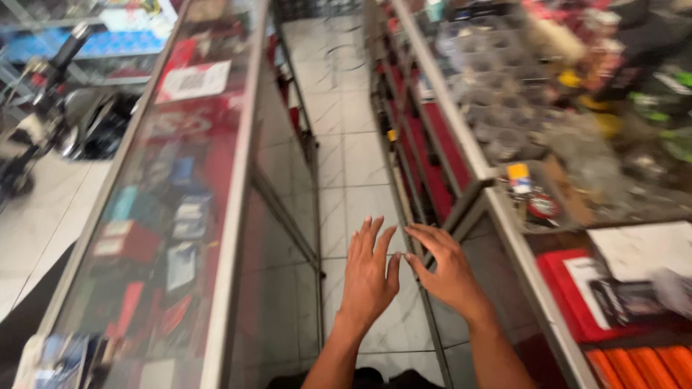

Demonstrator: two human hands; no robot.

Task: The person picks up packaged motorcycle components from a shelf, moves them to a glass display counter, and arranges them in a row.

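Aisle [346, 151] between two glass counters [180, 216]

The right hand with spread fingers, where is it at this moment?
In the head view, the right hand is low in the middle, over the white tiled floor, close beside the left hand and just left of the metal-framed glass display counter.

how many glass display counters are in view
2: one glass display counter along the left of the aisle, one glass display counter along the right. Both hands hover empty between them; more may lie beyond view.
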